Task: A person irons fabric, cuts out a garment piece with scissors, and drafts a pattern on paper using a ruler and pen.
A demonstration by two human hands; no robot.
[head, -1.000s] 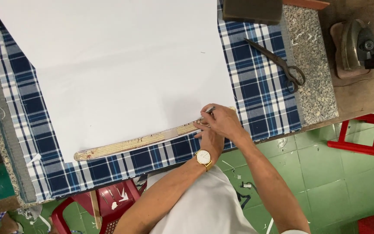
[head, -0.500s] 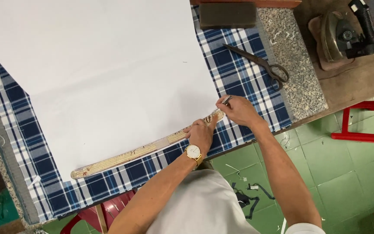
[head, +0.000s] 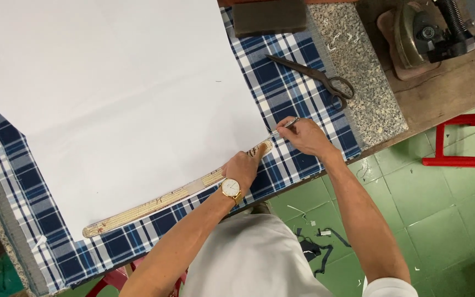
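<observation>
We are looking down in bright, even light, and the big white sheet (head: 116, 93) is nearly washing out, its surface detail fading. Shadows are staying soft and short, just a thin dark edge under the right hand (head: 306, 136). The centre is holding sharp. Toward the corners we are seeing straight lines bending slightly, and the far left edge is dimming and softening.

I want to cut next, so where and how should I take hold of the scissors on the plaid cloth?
Probably by the looped handles, coming from the right side over the speckled stone slab. The scissors lie flat with blades pointing up-left across the plaid cloth, and the handles are the end nearest the right hand.
</observation>
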